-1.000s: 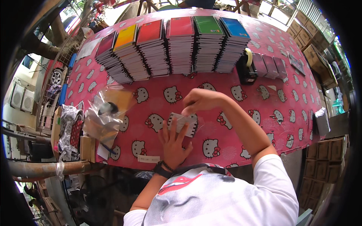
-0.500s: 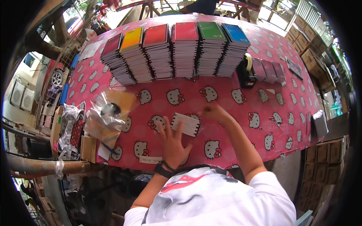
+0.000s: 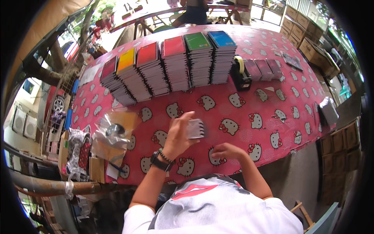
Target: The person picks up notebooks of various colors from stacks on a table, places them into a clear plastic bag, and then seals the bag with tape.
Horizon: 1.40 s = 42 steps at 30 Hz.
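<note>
Left hand [image 3: 180, 134] covers the left part of the pad [image 3: 195, 129]; pad's underside unseen. Far person [image 3: 195, 12] cut off by top edge. Shirt [image 3: 230, 204] runs off bottom edge. Print on notebooks [image 3: 173, 46] too small to read.

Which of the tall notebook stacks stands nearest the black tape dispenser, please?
The blue-topped stack, at the right end of the row: it stands just left of the dispenser, while every other stack is farther left.
</note>
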Motion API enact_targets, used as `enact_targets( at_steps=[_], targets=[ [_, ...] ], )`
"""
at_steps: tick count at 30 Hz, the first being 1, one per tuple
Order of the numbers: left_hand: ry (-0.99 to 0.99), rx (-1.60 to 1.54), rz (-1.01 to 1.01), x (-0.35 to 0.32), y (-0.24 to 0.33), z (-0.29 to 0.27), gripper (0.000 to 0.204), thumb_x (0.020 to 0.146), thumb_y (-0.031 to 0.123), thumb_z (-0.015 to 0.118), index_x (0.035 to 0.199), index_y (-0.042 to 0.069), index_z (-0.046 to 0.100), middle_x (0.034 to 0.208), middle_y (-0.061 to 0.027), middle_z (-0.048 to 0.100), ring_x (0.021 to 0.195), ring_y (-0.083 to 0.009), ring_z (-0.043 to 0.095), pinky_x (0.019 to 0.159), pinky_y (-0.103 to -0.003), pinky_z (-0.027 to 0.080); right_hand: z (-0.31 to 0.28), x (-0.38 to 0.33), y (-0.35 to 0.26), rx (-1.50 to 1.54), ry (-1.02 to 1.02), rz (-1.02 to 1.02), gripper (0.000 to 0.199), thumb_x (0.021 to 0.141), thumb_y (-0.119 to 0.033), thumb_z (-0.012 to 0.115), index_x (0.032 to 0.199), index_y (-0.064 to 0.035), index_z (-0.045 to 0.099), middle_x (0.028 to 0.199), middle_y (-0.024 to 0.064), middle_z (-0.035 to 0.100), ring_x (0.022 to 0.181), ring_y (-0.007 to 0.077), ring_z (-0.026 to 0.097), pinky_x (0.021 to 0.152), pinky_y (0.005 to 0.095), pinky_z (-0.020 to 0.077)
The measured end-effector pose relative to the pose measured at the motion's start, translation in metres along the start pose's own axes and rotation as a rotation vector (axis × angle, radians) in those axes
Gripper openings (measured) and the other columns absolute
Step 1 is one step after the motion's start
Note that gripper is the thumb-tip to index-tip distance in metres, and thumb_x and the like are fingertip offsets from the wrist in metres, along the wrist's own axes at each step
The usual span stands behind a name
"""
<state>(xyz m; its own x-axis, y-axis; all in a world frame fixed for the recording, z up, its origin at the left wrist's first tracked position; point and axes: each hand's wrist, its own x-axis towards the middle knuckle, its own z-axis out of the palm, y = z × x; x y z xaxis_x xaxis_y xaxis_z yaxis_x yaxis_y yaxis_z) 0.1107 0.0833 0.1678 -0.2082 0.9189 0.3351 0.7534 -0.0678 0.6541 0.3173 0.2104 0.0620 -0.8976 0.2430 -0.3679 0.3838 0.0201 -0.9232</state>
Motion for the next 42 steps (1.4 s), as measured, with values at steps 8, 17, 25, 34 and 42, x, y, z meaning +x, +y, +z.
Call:
enact_targets(
  at_steps=[8, 17, 25, 34, 42],
  targets=[
    [0.114, -0.848, -0.220, -0.055, -0.048, 0.036, 0.115, 0.056, -0.003, 0.080, 0.142, 0.015, 0.005, 0.131, -0.0125, 0.037, 0.120, -0.0245, 0.042, 0.098, -0.037, 0.039, 0.022, 0.026, -0.049, 0.465, 0.332, -0.471, 0.063, 0.069, -0.022, 0.076, 0.119, -0.0032, 0.044, 0.107, 0.0057, 0.054, 0.103, 0.0159, 0.051, 0.090, 0.0312, 0.0411],
    [0.291, -0.723, -0.385, -0.034, -0.022, -0.011, 0.081, 0.073, 0.006, 0.070, 0.140, 0.010, 0.023, 0.110, -0.0126, 0.057, 0.095, -0.0142, 0.056, 0.076, -0.025, 0.048, 0.023, 0.042, -0.119, -0.261, 0.503, -0.538, 0.026, 0.075, -0.018, 0.068, 0.096, -0.0031, 0.062, 0.083, 0.0085, 0.060, 0.079, 0.0181, 0.057, 0.071, 0.0291, 0.0454],
    [0.569, 0.041, -0.134, -0.015, 0.028, -0.071, 0.037, 0.074, 0.008, 0.068, 0.110, 0.008, 0.059, 0.077, -0.0047, 0.066, 0.067, -0.0138, 0.062, 0.063, -0.027, 0.049, 0.013, 0.005, -0.167, -0.605, 0.523, -0.871, 0.016, 0.067, -0.005, 0.068, 0.083, -0.0072, 0.063, 0.080, 0.0031, 0.061, 0.082, 0.0222, 0.055, 0.080, 0.0363, 0.0390],
    [0.419, 0.244, -0.067, -0.001, 0.032, -0.077, 0.025, 0.069, 0.015, 0.070, 0.092, 0.009, 0.063, 0.075, -0.0028, 0.062, 0.081, -0.0199, 0.058, 0.077, -0.035, 0.044, 0.014, -0.017, -0.149, -0.396, 0.302, -0.744, 0.024, 0.067, -0.005, 0.068, 0.090, -0.0107, 0.065, 0.082, 0.0001, 0.062, 0.093, 0.0191, 0.050, 0.097, 0.0415, 0.0240],
    [0.087, 0.262, 0.240, -0.032, 0.038, -0.048, 0.017, 0.069, 0.015, 0.071, 0.085, 0.011, 0.063, 0.085, -0.0031, 0.061, 0.092, -0.0193, 0.056, 0.102, -0.044, 0.023, 0.015, -0.001, -0.095, -0.664, 0.250, -0.677, 0.038, 0.068, -0.030, 0.069, 0.101, -0.0103, 0.064, 0.114, 0.0035, 0.056, 0.114, 0.0263, 0.040, 0.098, 0.0413, 0.0244]
  ],
)
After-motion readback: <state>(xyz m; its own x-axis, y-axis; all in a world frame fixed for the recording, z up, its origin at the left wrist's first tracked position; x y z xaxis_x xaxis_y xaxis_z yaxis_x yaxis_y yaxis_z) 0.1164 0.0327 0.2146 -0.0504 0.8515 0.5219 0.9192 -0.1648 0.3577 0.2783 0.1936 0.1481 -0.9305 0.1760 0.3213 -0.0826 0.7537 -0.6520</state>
